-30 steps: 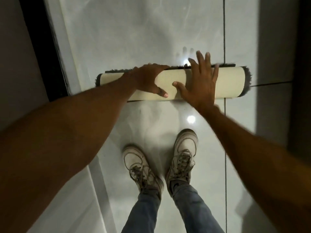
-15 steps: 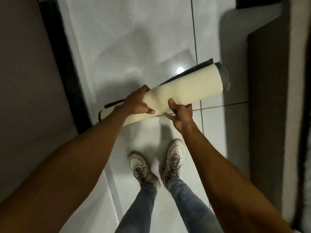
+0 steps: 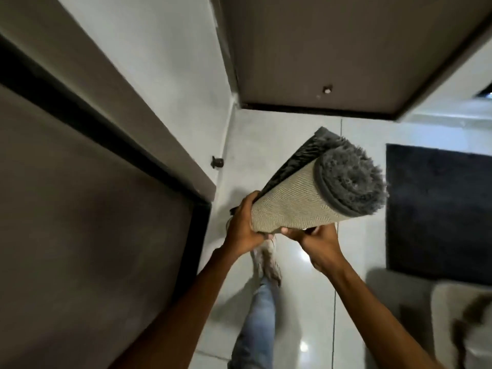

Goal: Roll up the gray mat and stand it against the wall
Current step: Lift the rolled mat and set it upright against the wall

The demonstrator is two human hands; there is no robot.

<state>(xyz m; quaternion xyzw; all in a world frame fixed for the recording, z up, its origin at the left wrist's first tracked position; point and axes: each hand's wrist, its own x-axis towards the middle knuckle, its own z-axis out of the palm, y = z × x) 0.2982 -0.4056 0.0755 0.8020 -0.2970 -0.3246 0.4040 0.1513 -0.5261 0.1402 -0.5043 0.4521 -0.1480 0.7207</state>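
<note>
The gray mat (image 3: 298,201) is rolled into a tube, cream backing outside, shaggy gray pile showing at its near end. It is held up off the floor, tilted almost on end, its fluffy end toward the camera. My left hand (image 3: 243,225) grips the roll's lower left side. My right hand (image 3: 319,242) holds it from underneath on the right. The roll's lower end is hidden behind my hands. The white wall (image 3: 170,75) runs along the left, down to a corner.
A dark door (image 3: 80,209) with a black frame fills the left. Another door (image 3: 332,49) stands ahead beyond the corner. A small doorstop (image 3: 217,162) sticks out low on the wall. A dark rug (image 3: 436,209) lies right; a light seat (image 3: 463,323) is at lower right.
The roll has been lifted from the floor and tipped from nearly level to almost on end. The view has swung up toward the wall corner and doors.
</note>
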